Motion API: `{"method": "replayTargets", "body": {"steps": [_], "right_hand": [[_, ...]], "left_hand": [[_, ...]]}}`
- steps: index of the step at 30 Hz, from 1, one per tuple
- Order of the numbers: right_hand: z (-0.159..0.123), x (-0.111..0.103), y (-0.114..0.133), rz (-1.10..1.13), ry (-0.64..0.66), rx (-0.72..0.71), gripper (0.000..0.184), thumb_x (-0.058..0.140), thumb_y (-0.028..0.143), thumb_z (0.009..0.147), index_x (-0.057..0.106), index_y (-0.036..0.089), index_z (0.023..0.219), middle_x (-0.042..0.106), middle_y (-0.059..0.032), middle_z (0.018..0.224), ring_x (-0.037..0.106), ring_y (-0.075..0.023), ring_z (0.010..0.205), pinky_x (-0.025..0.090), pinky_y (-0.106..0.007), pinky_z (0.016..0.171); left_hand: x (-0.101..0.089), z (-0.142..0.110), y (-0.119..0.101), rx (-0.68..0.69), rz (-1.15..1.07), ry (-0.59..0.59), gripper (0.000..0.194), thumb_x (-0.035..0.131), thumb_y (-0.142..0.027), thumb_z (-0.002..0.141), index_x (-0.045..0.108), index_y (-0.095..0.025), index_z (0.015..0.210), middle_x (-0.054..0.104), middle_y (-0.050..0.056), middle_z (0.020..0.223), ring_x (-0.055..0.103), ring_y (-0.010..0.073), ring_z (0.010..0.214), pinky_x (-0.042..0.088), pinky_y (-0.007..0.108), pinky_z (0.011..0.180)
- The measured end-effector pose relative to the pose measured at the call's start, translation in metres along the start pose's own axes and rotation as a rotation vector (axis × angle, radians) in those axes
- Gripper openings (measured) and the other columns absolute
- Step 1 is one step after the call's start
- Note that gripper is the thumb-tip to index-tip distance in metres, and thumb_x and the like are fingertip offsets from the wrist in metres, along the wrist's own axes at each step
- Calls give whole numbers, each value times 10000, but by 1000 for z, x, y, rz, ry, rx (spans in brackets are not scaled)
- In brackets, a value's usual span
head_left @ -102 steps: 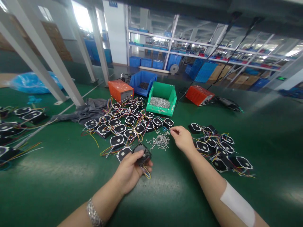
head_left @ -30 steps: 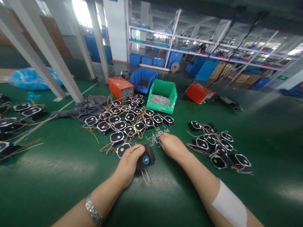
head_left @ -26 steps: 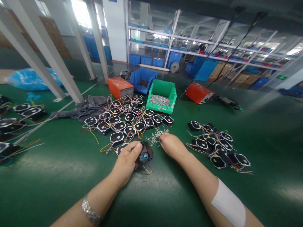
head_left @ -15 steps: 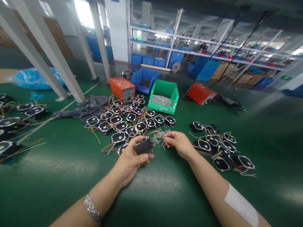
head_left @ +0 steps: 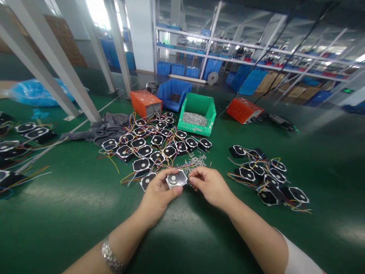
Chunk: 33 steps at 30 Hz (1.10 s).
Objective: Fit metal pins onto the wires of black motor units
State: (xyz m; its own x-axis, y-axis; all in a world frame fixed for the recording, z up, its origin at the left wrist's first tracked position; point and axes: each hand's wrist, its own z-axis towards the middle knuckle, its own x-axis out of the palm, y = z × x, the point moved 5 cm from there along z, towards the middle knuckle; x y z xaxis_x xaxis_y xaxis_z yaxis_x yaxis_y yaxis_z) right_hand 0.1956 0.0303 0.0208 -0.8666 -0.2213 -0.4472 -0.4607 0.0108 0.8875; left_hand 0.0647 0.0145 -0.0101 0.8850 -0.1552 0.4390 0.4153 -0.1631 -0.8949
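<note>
My left hand (head_left: 159, 196) is closed around a small black stepper motor (head_left: 177, 178), whose face has a silver-edged plate and a round centre. At the motor's right corner, my right hand (head_left: 209, 184) has thumb and forefinger pinched on a screw, which the fingertips mostly hide. Just beyond both hands lies a loose pile of silver screws (head_left: 197, 161). Many similar motors (head_left: 145, 151) with coloured wires are heaped behind and left of my left hand. A second group of motors (head_left: 246, 174) lies to the right.
Behind the motors stand a green bin (head_left: 211, 110) of small silver parts and a blue bin (head_left: 164, 91) of dark parts. Orange boxes (head_left: 146, 103) flank them. A grey cloth (head_left: 105, 127) and white posts (head_left: 76, 83) are at left, on the green surface (head_left: 185, 236).
My right hand has drawn back from the screw pile to the motor's corner. My left hand has turned the motor so its plated face shows.
</note>
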Motion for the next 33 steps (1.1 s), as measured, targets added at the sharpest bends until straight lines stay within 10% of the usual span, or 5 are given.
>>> {"method": "replayTargets", "body": {"steps": [17,24,33], "right_hand": [[-25,21,22,-661,-300,-555,293,331,130,814,552,72,998,539,-101,745,479,-170,698,421,-302,649],[-10,3,19,-288,-80,-292,229,443,93,743,609,175,877,558,-22,723,516,-118,656,438,-253,617],[-2,-9,5,400,-158,-80,67,597,188,637,555,138,652,558,28,557,515,-78,484,457,-214,495]], "left_hand": [[6,-6,-1,-84,-233,-41,283,549,-170,705,460,-200,972,496,30,978,505,149,891,461,287,728],[1,-4,-3,-108,-261,-46,304,548,-173,709,430,-221,986,533,22,944,558,149,822,465,294,708],[7,-7,-1,-190,-277,91,266,585,-118,666,491,-188,905,545,23,915,556,146,791,466,313,712]]}}
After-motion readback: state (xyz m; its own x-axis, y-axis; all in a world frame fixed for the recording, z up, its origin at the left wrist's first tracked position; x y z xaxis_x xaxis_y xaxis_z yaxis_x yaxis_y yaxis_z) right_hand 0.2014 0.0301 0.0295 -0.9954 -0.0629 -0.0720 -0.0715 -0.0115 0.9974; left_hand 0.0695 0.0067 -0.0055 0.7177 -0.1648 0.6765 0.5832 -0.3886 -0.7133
